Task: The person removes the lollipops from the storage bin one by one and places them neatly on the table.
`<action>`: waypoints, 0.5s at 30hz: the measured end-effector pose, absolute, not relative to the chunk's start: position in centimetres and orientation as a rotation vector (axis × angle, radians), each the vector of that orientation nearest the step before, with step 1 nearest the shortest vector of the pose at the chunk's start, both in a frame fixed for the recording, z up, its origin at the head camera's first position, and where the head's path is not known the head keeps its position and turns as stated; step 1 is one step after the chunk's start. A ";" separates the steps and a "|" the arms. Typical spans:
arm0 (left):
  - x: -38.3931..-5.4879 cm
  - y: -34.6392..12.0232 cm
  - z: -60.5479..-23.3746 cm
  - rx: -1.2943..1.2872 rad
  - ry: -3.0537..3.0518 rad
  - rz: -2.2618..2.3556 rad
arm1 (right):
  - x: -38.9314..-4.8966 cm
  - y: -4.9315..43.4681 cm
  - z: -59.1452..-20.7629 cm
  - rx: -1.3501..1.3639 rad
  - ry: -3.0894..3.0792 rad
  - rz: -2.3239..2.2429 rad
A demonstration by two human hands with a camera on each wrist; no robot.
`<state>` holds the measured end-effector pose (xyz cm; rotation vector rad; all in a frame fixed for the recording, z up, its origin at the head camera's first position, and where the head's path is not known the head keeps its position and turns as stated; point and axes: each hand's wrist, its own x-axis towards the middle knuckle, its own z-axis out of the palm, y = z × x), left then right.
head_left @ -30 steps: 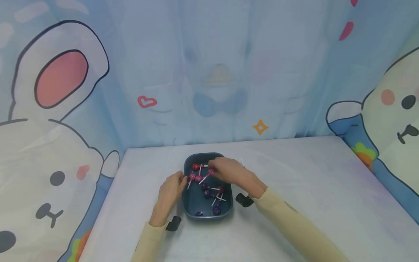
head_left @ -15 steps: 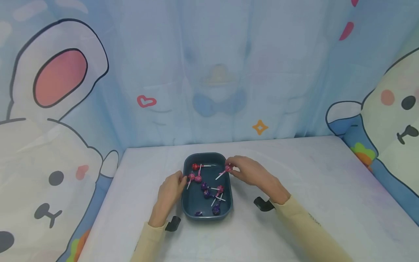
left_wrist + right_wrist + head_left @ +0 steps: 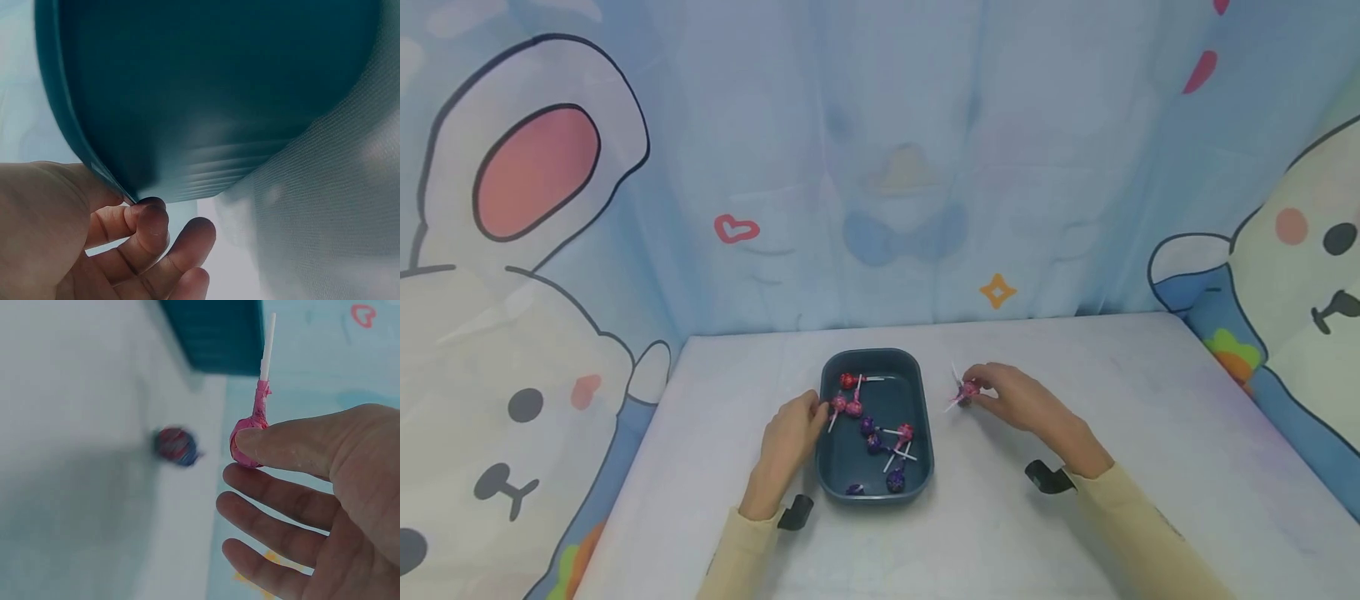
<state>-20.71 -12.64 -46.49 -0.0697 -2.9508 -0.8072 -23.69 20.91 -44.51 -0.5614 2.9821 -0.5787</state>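
Observation:
In the head view, my left hand (image 3: 788, 442) holds the left rim of a dark teal plastic bin (image 3: 872, 477). The left wrist view shows its thumb and index finger (image 3: 152, 225) pinching that rim. To the right of the bin, my right hand (image 3: 1033, 407) pinches a pink-wrapped lollipop (image 3: 267, 356) by its candy head, white stick pointing away from the palm. Beneath it on the table lies a lollipop in a red and blue wrapper (image 3: 176, 446). Inside the bin are a red lollipop (image 3: 847, 381), several pink ones (image 3: 854, 409) and several purple ones (image 3: 896, 481).
The bin stands on a white-covered table (image 3: 1075, 367). Behind the table hangs a light blue curtain (image 3: 887, 108) printed with cartoon animals. Each wrist carries a small black camera mount, such as the right one (image 3: 1047, 477).
My right hand has lifted a pink lollipop out of the bin and carried it rightward past the rim, over the table. My left hand has stayed on the bin's left rim.

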 end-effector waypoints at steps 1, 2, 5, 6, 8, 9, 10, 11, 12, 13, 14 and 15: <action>-20.7 -12.6 -46.5 -0.070 -2.952 -0.807 | -23.7 21.3 -44.8 -0.563 2.982 -0.577; -20.7 -12.6 -46.5 -0.069 -2.954 -0.806 | -23.7 21.7 -45.2 -0.562 2.980 -0.581; -20.7 -12.7 -46.5 -0.064 -2.955 -0.806 | -23.7 22.7 -46.0 -0.566 2.972 -0.577; -20.8 -12.7 -46.5 -0.063 -2.954 -0.806 | -23.8 23.0 -46.3 -0.571 2.969 -0.572; -20.8 -12.7 -46.5 -0.063 -2.954 -0.809 | -23.9 23.4 -46.7 -0.583 2.971 -0.559; -20.9 -12.7 -46.5 -0.061 -2.954 -0.809 | -23.9 23.6 -46.8 -0.588 2.977 -0.549; -20.9 -12.7 -46.5 -0.059 -2.954 -0.809 | -24.0 23.8 -47.0 -0.599 2.983 -0.537; -21.0 -12.7 -46.5 -0.059 -2.956 -0.811 | -24.0 23.9 -47.1 -0.602 2.989 -0.530; -21.0 -12.6 -46.5 -0.057 -2.959 -0.811 | -24.0 24.0 -47.3 -0.606 2.993 -0.521; -21.0 -12.6 -46.5 -0.055 -2.962 -0.813 | -24.1 24.0 -47.4 -0.608 2.996 -0.510; -21.0 -12.6 -46.5 -0.056 -2.962 -0.813 | -24.1 24.1 -47.5 -0.609 2.998 -0.501; -21.0 -12.6 -46.5 -0.059 -2.962 -0.809 | -24.1 24.1 -47.6 -0.608 2.999 -0.493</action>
